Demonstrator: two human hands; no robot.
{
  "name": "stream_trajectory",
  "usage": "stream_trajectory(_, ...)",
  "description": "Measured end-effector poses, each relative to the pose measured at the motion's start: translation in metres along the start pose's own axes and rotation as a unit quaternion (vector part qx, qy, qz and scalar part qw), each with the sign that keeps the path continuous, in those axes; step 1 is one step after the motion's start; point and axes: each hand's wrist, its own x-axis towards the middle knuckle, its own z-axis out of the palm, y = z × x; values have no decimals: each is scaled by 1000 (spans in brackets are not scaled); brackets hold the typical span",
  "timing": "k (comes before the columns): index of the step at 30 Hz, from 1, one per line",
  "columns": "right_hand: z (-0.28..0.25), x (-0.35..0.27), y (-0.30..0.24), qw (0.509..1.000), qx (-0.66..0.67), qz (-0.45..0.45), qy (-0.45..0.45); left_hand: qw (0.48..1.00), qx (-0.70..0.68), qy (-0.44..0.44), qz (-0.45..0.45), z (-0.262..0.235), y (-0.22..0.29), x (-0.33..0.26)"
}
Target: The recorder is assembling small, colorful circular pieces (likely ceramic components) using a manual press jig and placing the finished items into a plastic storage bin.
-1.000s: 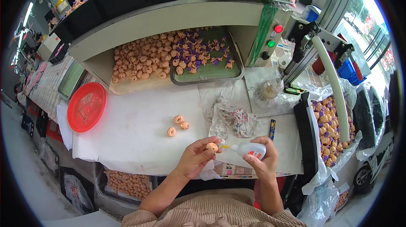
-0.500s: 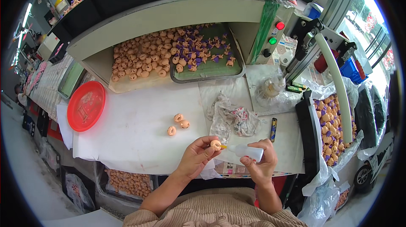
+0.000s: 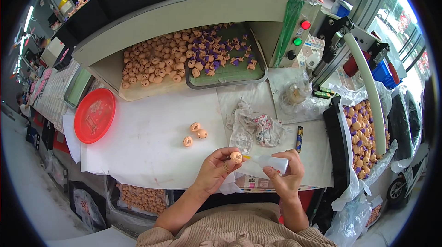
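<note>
My left hand [image 3: 215, 169] pinches a small peach-coloured doll head [image 3: 236, 157] between thumb and fingers, above the front of the white work surface. In my right hand [image 3: 287, 173] is a white squeeze bottle [image 3: 269, 163], lying nearly level. Its thin yellow nozzle points left and meets the side of the head; whether the tip goes in, I cannot tell. Beyond my left hand, 3 more doll heads [image 3: 201, 134] rest on the white paper [image 3: 152, 141], with openings showing in some of them.
A shelf holds many heads [image 3: 154, 58] and a metal tray [image 3: 225, 83] with purple-bodied figures. A red plate [image 3: 95, 116] lies left; a crumpled cloth [image 3: 258, 127] and a dark marker-like tube [image 3: 299, 139] lie right. A lever press [image 3: 334, 49] and a full black bin [image 3: 338, 150] stand farther right.
The bottle has tipped slightly closer to level, and the fingers of my right hand have shifted on it. The doll head stays in my left hand at the nozzle.
</note>
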Motion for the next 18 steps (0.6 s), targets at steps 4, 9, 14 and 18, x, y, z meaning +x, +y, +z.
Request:
stream_trajectory(4, -4, 0, -3, 1000, -20, -10, -3, 1000, 2, 7, 4, -1, -2, 0)
stream_trajectory(9, -7, -2, -7, 1000, -27, -14, -8, 1000, -9, -8, 17, 1, -1, 0)
stream_trajectory(14, -5, -1, -7, 1000, -15, -26, 1, 1000, -4, -16, 22, -1, -3, 3)
stream_trajectory(18, -2, -1, -6, 999, -12, -28, -8, 1000, -1, -22, 17, -2, -4, 3)
